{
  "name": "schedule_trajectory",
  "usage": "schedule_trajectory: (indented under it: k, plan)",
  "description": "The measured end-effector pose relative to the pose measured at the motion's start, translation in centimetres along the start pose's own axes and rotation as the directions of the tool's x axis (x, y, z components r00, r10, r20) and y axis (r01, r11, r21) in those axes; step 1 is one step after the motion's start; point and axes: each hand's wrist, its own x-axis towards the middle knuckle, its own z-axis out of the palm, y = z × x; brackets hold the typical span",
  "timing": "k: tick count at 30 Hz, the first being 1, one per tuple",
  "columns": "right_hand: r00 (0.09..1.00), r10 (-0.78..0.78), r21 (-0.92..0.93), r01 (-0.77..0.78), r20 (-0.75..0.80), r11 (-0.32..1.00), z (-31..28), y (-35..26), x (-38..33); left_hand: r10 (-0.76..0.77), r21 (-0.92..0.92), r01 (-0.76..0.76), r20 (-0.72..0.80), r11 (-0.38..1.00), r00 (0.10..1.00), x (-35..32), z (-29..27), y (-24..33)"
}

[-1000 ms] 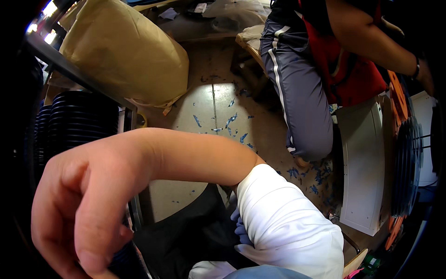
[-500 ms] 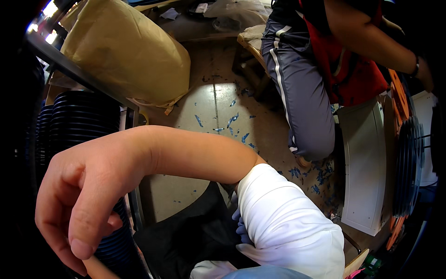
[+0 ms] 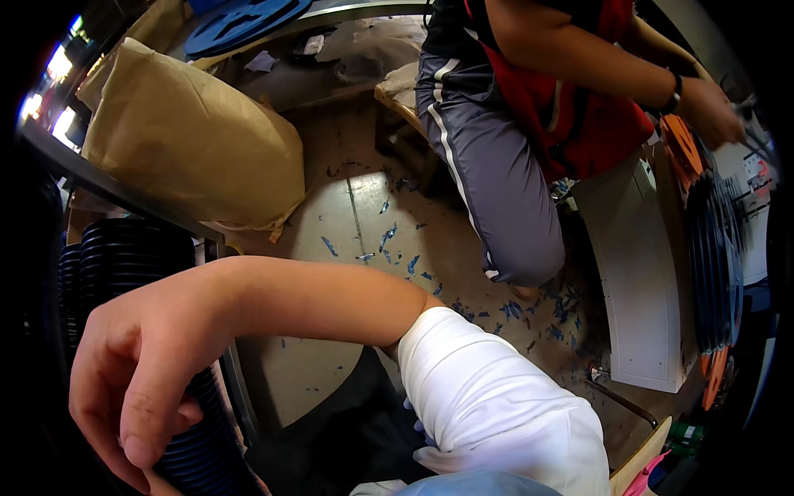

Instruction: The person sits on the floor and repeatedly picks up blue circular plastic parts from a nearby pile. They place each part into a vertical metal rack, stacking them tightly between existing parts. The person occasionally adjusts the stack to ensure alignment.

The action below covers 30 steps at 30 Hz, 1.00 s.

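My right arm, in a rolled white sleeve [image 3: 496,397], reaches across to the left. At its end my right hand [image 3: 153,355] hangs bent at the wrist, with its fingers loosely curled and apart. Nothing shows in its grasp. Behind and below it stands a tall stack of black ridged discs [image 3: 132,252]. A strip of skin at the lower left edge, just under the right fingertips, may be my left hand [image 3: 160,486]; its fingers cannot be made out. Black cloth [image 3: 339,422] lies below the forearm.
A metal frame [image 3: 107,182] runs along the left, beside a large brown paper sack [image 3: 198,136]. Blue scraps [image 3: 389,240] litter the floor. A seated co-worker [image 3: 513,165] reaches right, near a white panel box [image 3: 637,281] and racked dark discs [image 3: 713,256]. A blue disc [image 3: 248,25] rests on the back table.
My view has shifted, so the sack, floor and co-worker sit farther left and lower. My right hand keeps its pose. The co-worker's hand now shows more fully at the right.
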Motion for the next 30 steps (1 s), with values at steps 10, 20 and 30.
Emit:
schedule_trajectory:
  k: [10,20,30]
  plan:
    - [0.975,-0.030,-0.165,-0.007,-0.220,0.986,0.1,-6.2,-5.8,0.714,0.276,-0.711,0.548,-0.647,-0.437,-39.6,22.5,-4.4]
    - [0.975,0.012,-0.160,-0.049,-0.224,0.986,-0.8,-5.1,-5.9,0.745,0.376,-0.694,0.568,-0.613,-0.350,-42.6,23.0,-5.7]
    - [0.980,0.024,-0.188,-0.063,-0.199,0.980,-1.5,-4.8,-5.8,0.753,0.354,-0.725,0.564,-0.591,-0.338,-42.5,22.6,-5.9]
